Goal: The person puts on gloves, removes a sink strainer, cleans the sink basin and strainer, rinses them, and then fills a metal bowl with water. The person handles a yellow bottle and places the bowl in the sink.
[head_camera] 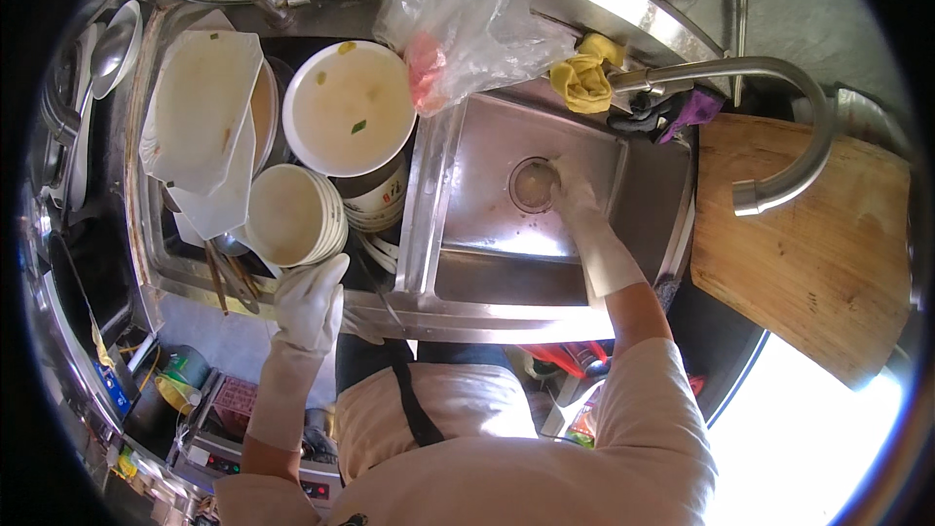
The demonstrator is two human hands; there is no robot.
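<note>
My right hand point(577, 197), in a white glove, reaches into the right steel sink basin point(482, 230). Its fingertips are at the round drain point(532, 186); whether they grip anything there is unclear. My left hand point(310, 310), gloved as well, is at the front rim of the left basin, against a tilted stack of white bowls point(285, 215). How far its fingers hold the stack cannot be seen. Behind that stack, a large white bowl point(347, 113) with food scraps rests on more stacked bowls point(376, 197). Octagonal white plates point(204, 102) are piled to the left.
A clear plastic bag point(482, 14) overhangs the back of the sink. Near the curved faucet point(818, 139) lie a yellow cloth point(584, 80) and a purple-and-black item point(687, 117). On the right is a wooden cutting board point(789, 256). Chopsticks point(217, 277) jut over the left basin's front rim.
</note>
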